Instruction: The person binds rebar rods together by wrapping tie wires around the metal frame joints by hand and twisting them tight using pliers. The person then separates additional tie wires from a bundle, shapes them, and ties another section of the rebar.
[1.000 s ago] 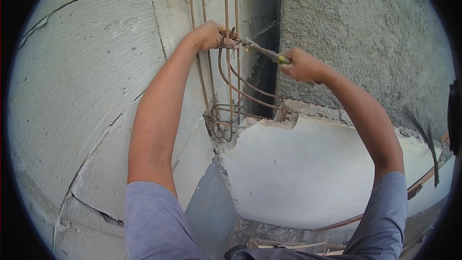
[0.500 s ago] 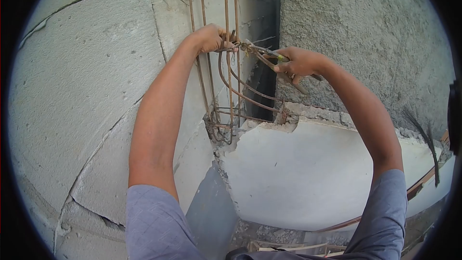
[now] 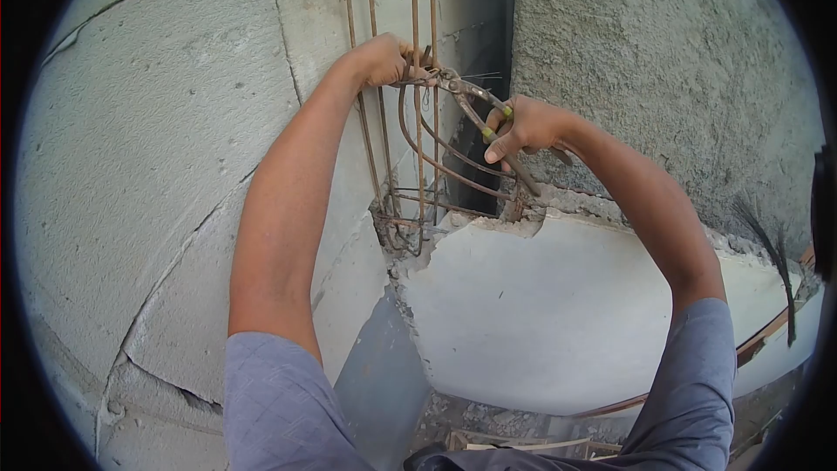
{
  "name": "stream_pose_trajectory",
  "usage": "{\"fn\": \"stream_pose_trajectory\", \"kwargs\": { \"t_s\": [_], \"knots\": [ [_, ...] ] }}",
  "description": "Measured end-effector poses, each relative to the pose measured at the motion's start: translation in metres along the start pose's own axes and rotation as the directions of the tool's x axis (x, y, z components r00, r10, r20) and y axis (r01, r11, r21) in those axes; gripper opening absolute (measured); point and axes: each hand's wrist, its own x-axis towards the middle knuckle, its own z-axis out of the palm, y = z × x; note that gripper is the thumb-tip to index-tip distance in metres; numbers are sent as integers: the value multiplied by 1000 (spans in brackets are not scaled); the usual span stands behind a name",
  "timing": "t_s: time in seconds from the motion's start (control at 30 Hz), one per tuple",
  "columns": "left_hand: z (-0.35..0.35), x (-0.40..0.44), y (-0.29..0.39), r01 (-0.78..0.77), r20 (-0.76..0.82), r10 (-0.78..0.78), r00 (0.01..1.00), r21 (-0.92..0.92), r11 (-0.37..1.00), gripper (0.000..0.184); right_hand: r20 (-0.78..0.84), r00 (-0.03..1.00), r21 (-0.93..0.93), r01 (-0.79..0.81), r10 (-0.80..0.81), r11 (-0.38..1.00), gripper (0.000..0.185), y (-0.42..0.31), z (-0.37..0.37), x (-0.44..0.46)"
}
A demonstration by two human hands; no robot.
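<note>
My right hand [image 3: 534,124] is closed round the handles of pincers [image 3: 455,85], with yellowish marks on both handles. The jaws point left and meet the thin tie wire [image 3: 438,73] beside the upright rebars [image 3: 416,13]. My left hand [image 3: 382,61] is closed at the left of these bars, gripping a rebar stirrup [image 3: 408,83] that crosses them; its fingertips are partly hidden behind the bars. Bent rebars [image 3: 453,176] curve down below the hands to the broken concrete.
A block wall [image 3: 166,96] rises on the left and a rough plastered wall [image 3: 645,61] on the right, with a dark gap between. Below is a white wall panel [image 3: 532,314] with a broken top edge. A bundle of thin wires [image 3: 772,249] lies at the right.
The pincers' handles have swung downward and come closer together, with my right hand lower and slightly left. My left hand stays at the stirrup.
</note>
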Motion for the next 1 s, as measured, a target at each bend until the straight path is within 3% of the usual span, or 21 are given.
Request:
{"fn": "stream_pose_trajectory", "kwargs": {
  "t_s": [0.07,0.17,0.2,0.27,0.33,0.37,0.47,0.57,0.67,0.77,0.87,0.97,1.0],
  "knots": [
    [0,2,-1,-24,-25,24,999,-3,1000,31,-9,998,91,-55,56,994,51,-5,6,-3],
    [-1,4,-4,-45,-17,44,999,-51,998,32,-52,998,-71,26,-30,997,53,-6,-10,-6],
    [-1,3,-3,-40,-16,39,999,-59,997,32,-163,973,-312,108,-165,944,57,-3,-12,-7],
    [-2,5,-6,-27,-6,26,1000,-85,996,35,-251,843,-741,149,-476,655,64,2,-15,-6],
    [-3,7,-11,-5,21,8,1000,-123,992,41,-323,786,-905,-94,-528,414,65,-13,-2,-19],
    [-1,6,-12,8,19,-6,1000,-102,995,41,-343,754,-935,-220,-560,277,66,-18,4,-23],
    [-2,4,-5,20,4,-20,1000,-54,998,41,-320,526,-926,-351,-788,142,56,-6,3,-8],
    [0,7,-9,8,-15,-8,1000,-56,998,43,-351,626,-926,-342,-696,159,44,-2,-8,2],
    [4,5,-10,9,-19,-11,1000,-83,997,44,-140,649,-974,-226,-747,-13,35,-15,-52,12],
    [1,7,-10,4,-48,-6,999,-51,999,45,138,750,-936,-115,-647,-334,33,-73,-94,27],
    [1,1,-2,39,-60,-39,997,-13,999,44,290,707,-884,-59,-645,-463,36,-82,-110,41],
    [2,3,-2,27,-47,-30,998,-51,998,44,-94,862,-994,-49,-498,102,46,-48,-82,19],
    [3,2,-1,31,-41,-33,999,-41,999,44,-121,907,-923,47,-403,383,42,-28,-70,17]
  ]
}}
